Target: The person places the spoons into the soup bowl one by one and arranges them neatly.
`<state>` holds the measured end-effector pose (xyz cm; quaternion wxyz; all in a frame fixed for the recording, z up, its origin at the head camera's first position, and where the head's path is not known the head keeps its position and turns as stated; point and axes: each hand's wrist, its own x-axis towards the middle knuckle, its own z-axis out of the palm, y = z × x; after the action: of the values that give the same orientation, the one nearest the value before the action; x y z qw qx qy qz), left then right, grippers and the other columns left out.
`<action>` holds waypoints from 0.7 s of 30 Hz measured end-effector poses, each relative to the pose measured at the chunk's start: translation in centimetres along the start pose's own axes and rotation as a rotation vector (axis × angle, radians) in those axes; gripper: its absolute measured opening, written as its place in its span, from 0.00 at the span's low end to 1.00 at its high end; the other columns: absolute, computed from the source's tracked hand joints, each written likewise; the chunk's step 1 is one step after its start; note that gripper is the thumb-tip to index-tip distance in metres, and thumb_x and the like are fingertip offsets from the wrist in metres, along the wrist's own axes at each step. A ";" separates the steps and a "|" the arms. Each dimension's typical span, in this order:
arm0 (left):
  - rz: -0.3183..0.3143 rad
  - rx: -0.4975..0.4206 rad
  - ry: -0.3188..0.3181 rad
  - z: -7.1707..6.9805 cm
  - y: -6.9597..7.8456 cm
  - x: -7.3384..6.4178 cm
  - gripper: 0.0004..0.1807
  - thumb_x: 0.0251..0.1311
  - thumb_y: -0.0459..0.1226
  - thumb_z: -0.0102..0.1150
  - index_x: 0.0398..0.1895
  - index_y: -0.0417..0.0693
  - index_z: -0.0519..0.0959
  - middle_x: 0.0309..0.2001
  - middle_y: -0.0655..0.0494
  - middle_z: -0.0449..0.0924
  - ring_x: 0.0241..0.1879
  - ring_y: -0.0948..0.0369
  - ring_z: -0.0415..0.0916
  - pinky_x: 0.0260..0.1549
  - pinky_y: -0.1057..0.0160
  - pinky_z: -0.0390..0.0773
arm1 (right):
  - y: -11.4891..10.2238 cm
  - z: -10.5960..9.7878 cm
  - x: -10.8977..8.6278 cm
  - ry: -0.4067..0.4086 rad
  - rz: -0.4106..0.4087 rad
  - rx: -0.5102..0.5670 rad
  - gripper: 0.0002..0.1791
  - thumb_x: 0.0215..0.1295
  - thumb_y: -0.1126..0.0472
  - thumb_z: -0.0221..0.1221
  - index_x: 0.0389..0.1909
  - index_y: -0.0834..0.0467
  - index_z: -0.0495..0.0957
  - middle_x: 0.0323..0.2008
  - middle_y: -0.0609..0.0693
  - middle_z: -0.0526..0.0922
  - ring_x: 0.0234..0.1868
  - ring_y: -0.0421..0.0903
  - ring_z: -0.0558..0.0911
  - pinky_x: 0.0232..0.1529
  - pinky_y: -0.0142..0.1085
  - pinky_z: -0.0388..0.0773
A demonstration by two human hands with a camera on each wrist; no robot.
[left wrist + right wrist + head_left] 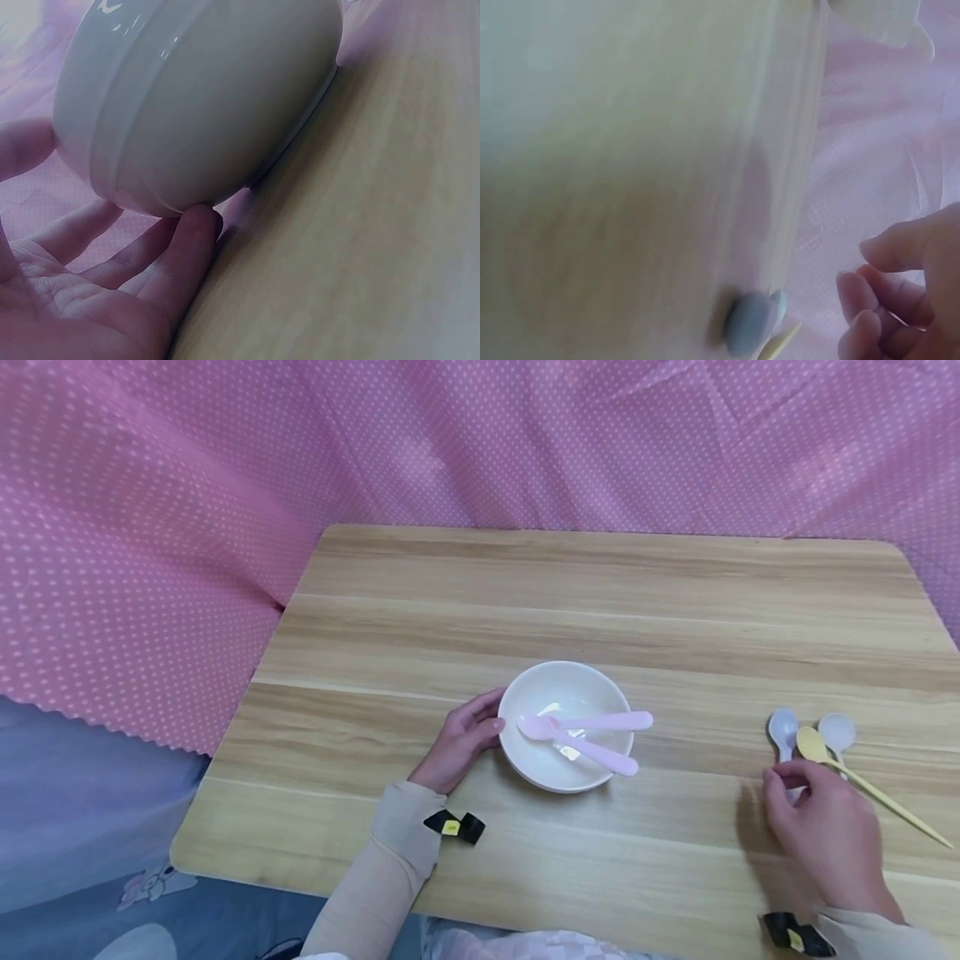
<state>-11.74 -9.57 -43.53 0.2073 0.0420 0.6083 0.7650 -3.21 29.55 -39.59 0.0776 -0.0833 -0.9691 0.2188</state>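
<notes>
White bowl [525, 693] stood on the wood-grain bench [600, 593], left hand [465, 739] gripped its side, fingers partly hidden behind it, two pink spoons [600, 755] crossed inside, right hand [832, 831], its grip loosely parted, hid the handle of the lavender spoon [783, 727], yellow spoon [812, 745] overlapped the whitish spoon [837, 731]

A white bowl [592, 690] is standing upright, holding two pink spoons [606, 757]; rightward, blue, yellow and white spoons [810, 744] are lying close together.
</notes>
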 end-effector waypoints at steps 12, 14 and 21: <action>0.003 -0.007 -0.002 0.1 0.0 -0.1 0.28 0.64 0.35 0.50 0.68 0.43 0.61 0.64 0.43 0.66 0.60 0.53 0.69 0.53 0.62 0.77 | 1.7 -0.6 -0.6 -0.073 0.116 -0.063 0.13 0.59 0.57 0.57 0.35 0.64 0.78 0.32 0.63 0.84 0.28 0.56 0.79 0.21 0.35 0.61; 0.004 -0.008 -0.001 0.1 0.0 -0.1 0.28 0.64 0.34 0.50 0.68 0.43 0.61 0.65 0.43 0.66 0.60 0.53 0.69 0.53 0.62 0.77 | 2.0 -0.7 -0.6 -0.106 0.135 -0.065 0.15 0.60 0.56 0.56 0.37 0.66 0.78 0.32 0.63 0.84 0.30 0.58 0.79 0.22 0.36 0.62; 0.014 -0.016 -0.004 0.0 -0.2 0.0 0.28 0.64 0.34 0.49 0.68 0.42 0.61 0.65 0.43 0.66 0.60 0.54 0.69 0.52 0.64 0.77 | 2.5 -0.7 -0.3 -0.259 0.221 -0.113 0.20 0.61 0.53 0.56 0.40 0.67 0.76 0.30 0.60 0.84 0.27 0.51 0.78 0.22 0.35 0.63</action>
<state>-11.68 -9.53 -43.70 0.2035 0.0464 0.6015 0.7712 -2.44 31.99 -40.15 -0.0772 -0.1647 -0.9667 0.1803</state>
